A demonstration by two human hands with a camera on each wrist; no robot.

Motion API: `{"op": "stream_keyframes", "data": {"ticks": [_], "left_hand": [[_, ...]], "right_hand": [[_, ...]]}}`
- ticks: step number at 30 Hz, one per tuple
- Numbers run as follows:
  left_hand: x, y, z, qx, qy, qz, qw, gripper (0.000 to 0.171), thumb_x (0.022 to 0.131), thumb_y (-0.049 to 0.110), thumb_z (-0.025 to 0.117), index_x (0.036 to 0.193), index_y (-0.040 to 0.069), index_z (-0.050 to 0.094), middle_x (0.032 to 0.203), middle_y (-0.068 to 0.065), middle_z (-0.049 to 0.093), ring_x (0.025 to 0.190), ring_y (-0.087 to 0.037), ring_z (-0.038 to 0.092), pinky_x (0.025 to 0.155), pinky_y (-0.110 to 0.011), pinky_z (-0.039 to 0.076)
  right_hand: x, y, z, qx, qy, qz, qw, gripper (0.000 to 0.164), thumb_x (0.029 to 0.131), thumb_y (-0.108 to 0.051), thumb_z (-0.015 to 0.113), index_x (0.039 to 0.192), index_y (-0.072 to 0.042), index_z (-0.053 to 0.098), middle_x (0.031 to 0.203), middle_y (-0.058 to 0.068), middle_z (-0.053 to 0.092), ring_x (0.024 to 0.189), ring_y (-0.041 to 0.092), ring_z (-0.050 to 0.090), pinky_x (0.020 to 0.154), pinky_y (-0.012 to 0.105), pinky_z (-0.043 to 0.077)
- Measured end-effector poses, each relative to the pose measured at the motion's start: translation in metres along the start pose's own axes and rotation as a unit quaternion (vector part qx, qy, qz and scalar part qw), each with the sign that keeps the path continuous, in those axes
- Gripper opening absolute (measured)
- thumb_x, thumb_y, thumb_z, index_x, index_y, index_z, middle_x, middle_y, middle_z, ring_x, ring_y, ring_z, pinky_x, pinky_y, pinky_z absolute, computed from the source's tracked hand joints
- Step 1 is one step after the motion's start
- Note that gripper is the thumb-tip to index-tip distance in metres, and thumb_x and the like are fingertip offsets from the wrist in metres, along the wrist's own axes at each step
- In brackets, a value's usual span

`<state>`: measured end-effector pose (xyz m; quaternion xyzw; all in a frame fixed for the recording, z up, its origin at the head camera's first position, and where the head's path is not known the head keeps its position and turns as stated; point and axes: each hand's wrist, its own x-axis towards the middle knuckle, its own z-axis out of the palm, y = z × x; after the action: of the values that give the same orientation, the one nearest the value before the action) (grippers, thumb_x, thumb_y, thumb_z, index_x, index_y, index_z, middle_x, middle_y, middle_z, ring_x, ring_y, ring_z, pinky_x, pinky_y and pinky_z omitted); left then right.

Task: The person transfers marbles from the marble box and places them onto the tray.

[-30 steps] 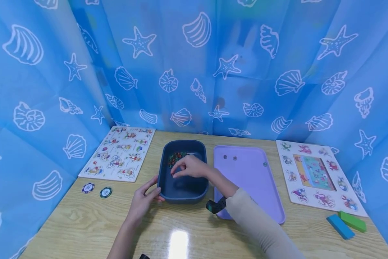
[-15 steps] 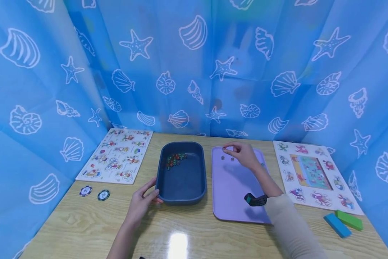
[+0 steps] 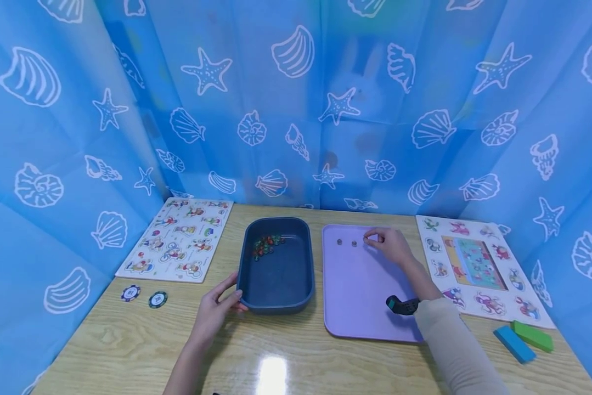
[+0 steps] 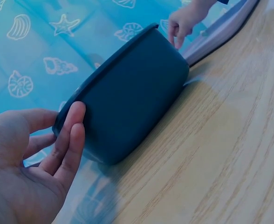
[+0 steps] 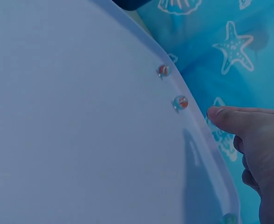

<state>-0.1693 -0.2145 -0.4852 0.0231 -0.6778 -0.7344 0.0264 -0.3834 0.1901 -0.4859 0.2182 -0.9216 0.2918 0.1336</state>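
Note:
My left hand (image 3: 215, 311) grips the near left corner of a dark blue bin (image 3: 276, 282), thumb and fingers on either side of its rim in the left wrist view. Red and green glass marbles (image 3: 266, 247) lie toward the bin's far left. Over the far part of a lilac tray (image 3: 355, 296), my right hand (image 3: 392, 246) pinches a small marble, mostly hidden by the fingertips. Two marbles with orange swirls, a left one (image 3: 339, 241) and a right one (image 3: 354, 243), rest near the tray's far edge. A greenish marble (image 5: 229, 218) sits by the rim in the right wrist view.
A picture puzzle board (image 3: 177, 238) and two poker chips, one purple (image 3: 130, 293) and one green (image 3: 158, 299), lie left. On the right are another puzzle board (image 3: 483, 263), a blue block (image 3: 514, 344) and a green block (image 3: 533, 336). A blue shell-print curtain (image 3: 296, 109) hangs behind.
My right hand has gone from inside the bin to the tray with a marble, then a little rightward along its far side. The left hand keeps its grip on the bin.

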Motion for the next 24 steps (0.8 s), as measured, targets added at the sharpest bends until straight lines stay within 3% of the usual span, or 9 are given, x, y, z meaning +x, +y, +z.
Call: {"op": "stream_keyframes", "data": {"ticks": [13,24], "left_hand": [[-0.0005,0.0019,0.0000,0.000,-0.001,-0.003,1.0000,0.047,0.087,0.014,0.058,0.132,0.008,0.044,0.132,-0.013,0.044,0.066,-0.017,0.064,0.065,-0.033,0.056],[0.0004,0.0021,-0.0001,0.006,0.007,-0.005,0.9999,0.047,0.087,0.014,0.058,0.132,0.008,0.044,0.131,-0.014,0.045,0.065,-0.018,0.064,0.064,-0.031,0.056]], "right_hand": [[-0.0044,0.0067,0.0057,0.008,-0.044,0.035,0.998,0.013,0.079,-0.019,0.068,0.090,-0.012,0.071,0.049,-0.004,0.042,0.046,0.012,0.037,0.042,0.024,0.029],[-0.0055,0.0070,0.0069,0.008,-0.045,0.042,0.998,0.017,0.081,-0.022,0.066,0.094,-0.011,0.070,0.050,-0.003,0.042,0.047,0.013,0.038,0.042,0.023,0.029]]}}
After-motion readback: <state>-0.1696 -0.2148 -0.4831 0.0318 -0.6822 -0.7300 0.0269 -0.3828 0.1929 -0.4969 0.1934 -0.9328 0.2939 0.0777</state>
